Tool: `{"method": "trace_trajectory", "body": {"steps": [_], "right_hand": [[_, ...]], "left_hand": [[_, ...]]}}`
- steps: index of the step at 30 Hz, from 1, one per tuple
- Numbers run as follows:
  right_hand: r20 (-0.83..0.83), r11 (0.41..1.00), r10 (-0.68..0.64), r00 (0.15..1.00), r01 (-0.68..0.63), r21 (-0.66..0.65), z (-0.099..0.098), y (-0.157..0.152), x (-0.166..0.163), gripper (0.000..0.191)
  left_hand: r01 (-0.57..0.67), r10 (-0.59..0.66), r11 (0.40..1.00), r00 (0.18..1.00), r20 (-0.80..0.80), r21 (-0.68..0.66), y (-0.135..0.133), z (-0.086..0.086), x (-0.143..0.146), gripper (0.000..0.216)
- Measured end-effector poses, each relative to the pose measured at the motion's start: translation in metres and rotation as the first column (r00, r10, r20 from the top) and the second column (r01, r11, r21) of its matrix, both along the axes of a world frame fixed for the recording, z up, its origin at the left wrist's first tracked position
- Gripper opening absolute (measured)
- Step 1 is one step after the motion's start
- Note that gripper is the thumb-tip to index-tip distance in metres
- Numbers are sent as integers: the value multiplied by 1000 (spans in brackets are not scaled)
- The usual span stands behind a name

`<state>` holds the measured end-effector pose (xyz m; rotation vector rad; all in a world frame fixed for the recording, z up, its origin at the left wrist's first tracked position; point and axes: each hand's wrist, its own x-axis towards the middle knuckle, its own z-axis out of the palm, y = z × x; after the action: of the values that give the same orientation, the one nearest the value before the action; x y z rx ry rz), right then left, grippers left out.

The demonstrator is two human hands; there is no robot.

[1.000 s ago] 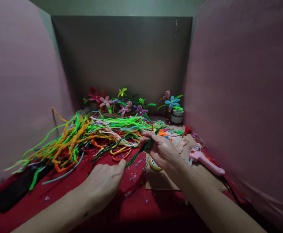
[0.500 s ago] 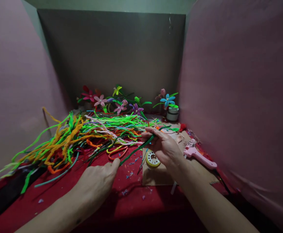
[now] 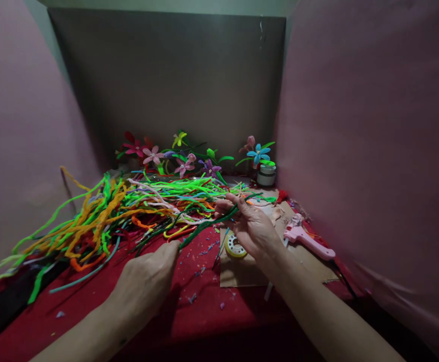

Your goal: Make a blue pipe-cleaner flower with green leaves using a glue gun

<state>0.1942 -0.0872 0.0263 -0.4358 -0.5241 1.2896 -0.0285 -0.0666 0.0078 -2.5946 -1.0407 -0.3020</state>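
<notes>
My right hand pinches a dark green pipe cleaner between thumb and fingers, a little above the red cloth. The stem runs down-left toward my left hand, whose fingers curl around its lower end near the cloth; the tip is hidden under them. A big heap of coloured pipe cleaners, mostly green, orange and yellow, lies just behind and left of both hands.
A yellow tape roll sits on a cardboard sheet under my right hand. A pink glue gun lies to the right. Finished pipe-cleaner flowers and a small jar stand at the back. Pink panels wall both sides.
My right hand lifted slightly with the green stem, uncovering the tape roll. The left hand slid a little left and closed more on the stem's end. The view shifted slightly.
</notes>
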Motion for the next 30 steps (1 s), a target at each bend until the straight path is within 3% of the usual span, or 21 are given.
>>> {"method": "trace_trajectory", "body": {"steps": [4, 8, 13, 15, 17, 19, 22, 24, 27, 30], "right_hand": [[-1, 999, -49, 999, 49, -24, -1, 2, 0, 18], [-6, 996, -58, 998, 58, -64, -2, 3, 2, 16], [-40, 997, -45, 998, 43, -63, -2, 3, 2, 8], [-56, 996, -44, 997, 39, -86, 0, 4, 1, 11], [-64, 993, -46, 997, 39, -112, 4, 5, -1, 13], [-55, 993, -47, 997, 41, -112, 10, 7, -5, 13], [3, 999, -2, 1000, 2, -46, 19, 7, -15, 11], [58, 999, 46, 997, -46, -12, 24, 5, -26, 11], [133, 995, 104, 986, -103, -16, 28, 1, -43, 16], [205, 993, 122, 971, -120, -19, 29, -2, -54, 24]], "left_hand": [[153, -164, 980, 984, 76, 129, 0, -1, 1, 22], [331, -411, 863, 899, 150, 382, 3, -1, -3, 28], [489, -558, 799, 820, 129, 349, 4, -6, -5, 33], [516, -563, 815, 814, 144, 265, 4, -4, -4, 28], [506, -505, 861, 841, 194, 48, 3, 5, -1, 29], [487, -419, 845, 859, 293, -222, 3, 23, 5, 42], [426, -164, 824, 811, 562, -375, 2, 60, 22, 27], [374, 37, 815, 729, 683, -443, 4, 84, 37, 27], [421, 187, 703, 668, 720, -573, 9, 106, 56, 23], [552, 300, 482, 625, 721, -680, 17, 110, 63, 18]]}}
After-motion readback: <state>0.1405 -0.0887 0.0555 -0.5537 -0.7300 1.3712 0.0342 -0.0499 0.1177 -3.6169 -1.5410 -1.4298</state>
